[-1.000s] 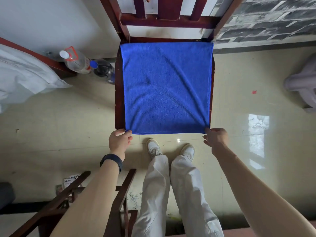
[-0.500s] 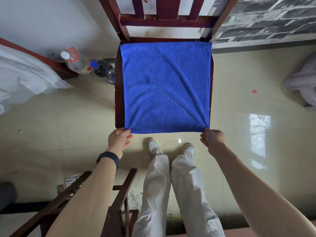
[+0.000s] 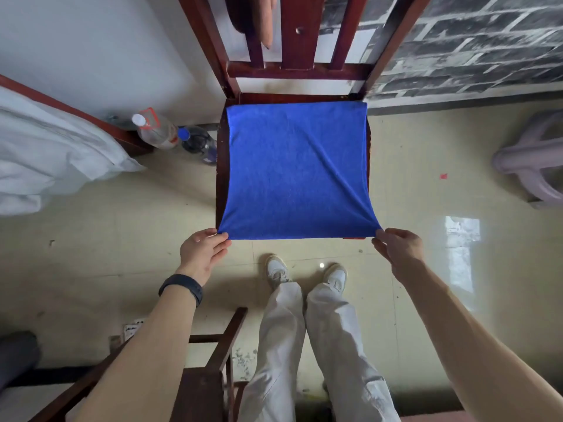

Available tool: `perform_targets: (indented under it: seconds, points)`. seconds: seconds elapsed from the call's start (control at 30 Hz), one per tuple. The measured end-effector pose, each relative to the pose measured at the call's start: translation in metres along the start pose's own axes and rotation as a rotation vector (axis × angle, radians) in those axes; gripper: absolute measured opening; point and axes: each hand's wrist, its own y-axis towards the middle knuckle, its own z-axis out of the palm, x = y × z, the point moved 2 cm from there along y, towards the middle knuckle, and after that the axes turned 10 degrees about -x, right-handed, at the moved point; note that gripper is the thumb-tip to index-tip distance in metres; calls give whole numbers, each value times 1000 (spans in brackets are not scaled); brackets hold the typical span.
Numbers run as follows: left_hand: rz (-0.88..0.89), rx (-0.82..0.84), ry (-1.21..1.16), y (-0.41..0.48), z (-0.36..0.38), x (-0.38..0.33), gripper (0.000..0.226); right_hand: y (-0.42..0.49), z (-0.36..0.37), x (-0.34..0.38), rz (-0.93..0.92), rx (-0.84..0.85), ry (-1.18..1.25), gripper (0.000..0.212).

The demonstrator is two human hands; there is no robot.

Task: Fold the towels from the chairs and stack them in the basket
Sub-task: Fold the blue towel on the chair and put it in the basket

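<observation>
A blue towel (image 3: 292, 172) lies spread over the seat of a dark red wooden chair (image 3: 300, 70) in front of me. My left hand (image 3: 202, 254) pinches the towel's near left corner at the seat's front edge. My right hand (image 3: 397, 249) pinches the near right corner and holds it raised and pulled out past the seat, so a diagonal crease runs across the cloth. No basket is in view.
Two plastic bottles (image 3: 158, 130) stand on the floor left of the chair, beside a bed with white bedding (image 3: 51, 159). A second wooden chair (image 3: 210, 360) is close at my lower left. A pale plastic stool (image 3: 536, 159) sits at the right. My feet (image 3: 304, 274) stand before the chair.
Both hands have lifted the towel's near corners off the seat's front edge and drawn them outward, the right one more. The towel's front edge now spreads wider, with a diagonal crease.
</observation>
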Motion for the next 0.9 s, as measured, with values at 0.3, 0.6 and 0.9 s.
perform_targets:
  seconds: [0.3, 0.6, 0.9]
  points:
    - [149, 43, -39, -99, -30, -100, 15, -120, -53, 111, -114, 151, 363, 19]
    - [169, 179, -87, -194, -47, -210, 16, -200, -88, 203, -220, 144, 307, 12]
    - [150, 216, -187, -204, -29, -241, 11, -206, -70, 253, -287, 182, 374, 6]
